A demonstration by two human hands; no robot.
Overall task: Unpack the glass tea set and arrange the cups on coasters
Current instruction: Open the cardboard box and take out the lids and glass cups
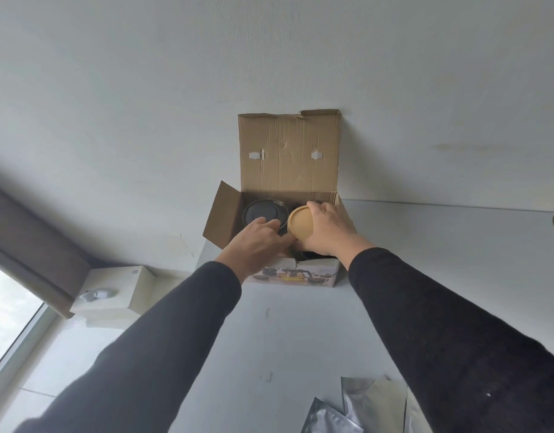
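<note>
- Your right hand (327,234) gripped a round tan coaster (301,222), fingers curled round its rim, holding it tilted over the open box (288,232).
- Your left hand (257,245) reached into the box just beside the coaster; its fingers lay loosely bent, and you could not tell whether they held anything.
- Inside the box, left of the coaster, sat a dark round piece with a glassy rim (263,212); what it was could not be told.
- The box stood on the white table (300,339) against the wall (269,57), lid flap upright, its left side flap folded outward, a tea-set picture on its front.
- Both your arms wore dark sleeves (441,323).
- Silvery foil bags (347,407) lay on the table near you, at the lower right.
- A white box (113,289) stood on the sill at the left, below a curtain (26,239).
</note>
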